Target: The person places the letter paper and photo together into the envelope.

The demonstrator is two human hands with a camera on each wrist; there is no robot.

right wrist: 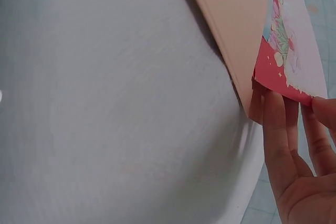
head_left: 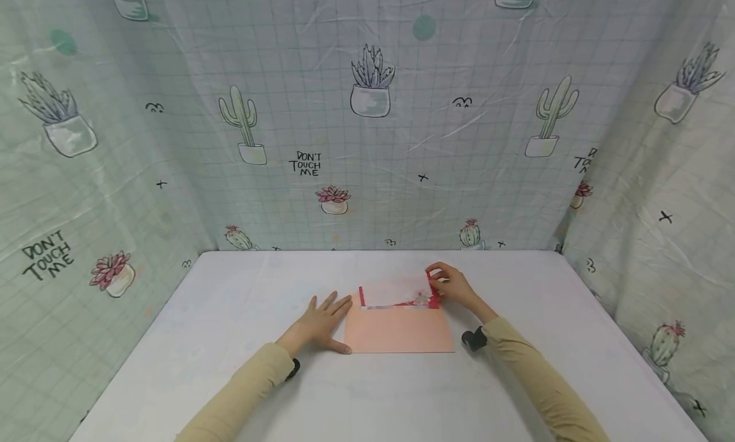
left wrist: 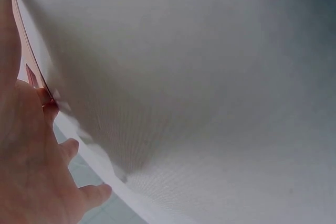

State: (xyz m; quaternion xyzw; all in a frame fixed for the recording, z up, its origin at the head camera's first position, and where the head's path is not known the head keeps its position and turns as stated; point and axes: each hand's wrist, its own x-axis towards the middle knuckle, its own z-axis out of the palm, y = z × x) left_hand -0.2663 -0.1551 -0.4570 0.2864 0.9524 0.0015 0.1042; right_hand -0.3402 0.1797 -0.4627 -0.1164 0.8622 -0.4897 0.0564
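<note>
A flat peach-coloured piece like a folder or stack of paper lies on the white table. Over its far part is a pale floral card with red edges and flowers at its lower right. With fingers spread, my left hand rests at the left edge of the peach piece; in the left wrist view that hand shows from the side. At the card's right edge, my right hand pinches it. The right wrist view shows the card's red corner between thumb and fingers, raised over the peach piece.
The white table stretches around the paper on all sides. A fabric curtain with printed cacti closes off the back and both sides. Dark straps sit at the wrists.
</note>
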